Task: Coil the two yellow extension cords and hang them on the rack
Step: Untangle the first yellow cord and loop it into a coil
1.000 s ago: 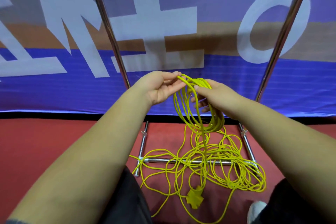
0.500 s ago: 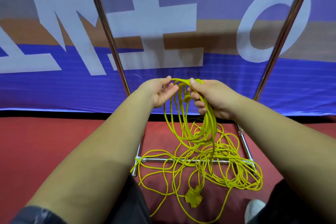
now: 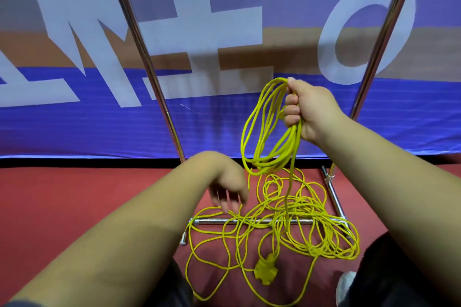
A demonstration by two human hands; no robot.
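Floor and backdrop: red floor (image 3: 74,207) running up to a blue banner (image 3: 224,127) with big white letters; the chrome rack (image 3: 139,40) stands in front of it.
Right hand: the right hand (image 3: 309,109) is clenched round the top of the coil (image 3: 264,132) and carries it alone, high and towards the rack's right upright.
Left hand: the left hand (image 3: 229,182) has let go of the coil, where it met the right hand half a second ago, and dropped low. Its fingers hang down, relaxed and motion-blurred, holding nothing, just above the cord on the floor.
Coil: several loops hang from the fist, clear of the floor, with one strand trailing down into the pile.
Loose cord: the loose cord (image 3: 299,219) sprawls tangled on the floor across the rack's base bar (image 3: 212,221), its socket block (image 3: 265,269) at the near edge of the pile.
Cord count: I cannot tell whether the tangle is one cord or two.
Meaning: a fresh loop has likely just been handed over, and the left hand is reaching for more slack.
Progress: early; most of the cord is uncoiled and nothing hangs on the rack in view.
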